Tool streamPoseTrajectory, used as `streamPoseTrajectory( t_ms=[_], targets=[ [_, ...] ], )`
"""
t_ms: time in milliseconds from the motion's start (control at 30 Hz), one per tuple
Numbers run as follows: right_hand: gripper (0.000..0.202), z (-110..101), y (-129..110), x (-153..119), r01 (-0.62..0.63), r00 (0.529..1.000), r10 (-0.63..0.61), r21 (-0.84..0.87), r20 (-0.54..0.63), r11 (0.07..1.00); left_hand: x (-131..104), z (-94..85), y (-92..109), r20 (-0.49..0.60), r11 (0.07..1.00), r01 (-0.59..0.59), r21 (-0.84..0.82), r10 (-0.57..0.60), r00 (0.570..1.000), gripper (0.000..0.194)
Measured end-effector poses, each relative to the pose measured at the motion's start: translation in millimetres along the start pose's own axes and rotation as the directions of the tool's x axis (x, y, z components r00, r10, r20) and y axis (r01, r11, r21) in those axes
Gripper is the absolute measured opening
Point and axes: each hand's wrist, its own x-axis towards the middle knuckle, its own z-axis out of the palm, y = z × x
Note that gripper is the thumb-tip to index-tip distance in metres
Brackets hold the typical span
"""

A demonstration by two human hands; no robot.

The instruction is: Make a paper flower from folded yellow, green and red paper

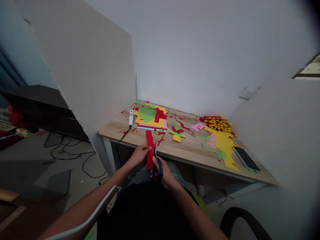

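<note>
My left hand (140, 154) pinches a long red strip (149, 159), paper or felt, in front of the table's near edge. The strip stands roughly upright in view, its top end overlapping the tabletop. My right hand (165, 173) is closed round the dark blue handles of a pair of scissors (160, 167). The blades point up and away, along the right edge of the red strip. Whether they touch it I cannot tell. Behind the strip lies a stack of coloured sheets (150, 125) with a green piece and red scraps on top.
A white hand tool (131, 117) with a black cord lies left of the stack. Scraps litter the wooden table (172, 150). At the right are a yellow sheet (224, 141), a pile of yellow cut pieces (218, 124) and a phone (246, 158). White panels enclose the table.
</note>
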Motion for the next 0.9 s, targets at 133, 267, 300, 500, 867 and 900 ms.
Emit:
streamPoseTrajectory(
  t_ms=[133,267,300,500,867,900],
  targets=[
    [0.067,-1,-1,2,0.003,1.000,-0.003,-0.029,-0.008,1.000,0,-0.5,0,-0.006,1.000,0.006,0.013,-0.006,1.000,0.038],
    [0.068,0,-1,0,0.012,1.000,-0.012,-0.031,0.001,0.999,2,-2.2,-2,0.012,0.999,0.034,0.031,-0.035,0.999,0.045],
    [0.067,1,-1,-1,0.017,1.000,-0.017,-0.029,0.002,0.999,3,-2.3,-2,0.017,0.999,0.039,0.038,-0.040,0.999,0.048],
    [0.070,3,1,-3,0.027,1.000,-0.027,-0.024,-0.002,0.999,9,1.9,0,-0.040,0.998,-0.038,0.057,0.041,0.998,0.043],
    [0.065,1,1,1,0.053,0.998,-0.054,-0.016,-0.021,0.998,10,4.3,-11,0.008,0.996,0.023,0.084,-0.024,1.000,0.031],
    [0.064,1,1,1,0.056,0.998,-0.056,-0.021,-0.021,0.998,11,4.1,-13,0.014,0.995,0.041,0.091,-0.042,0.999,0.030]
  ],
)
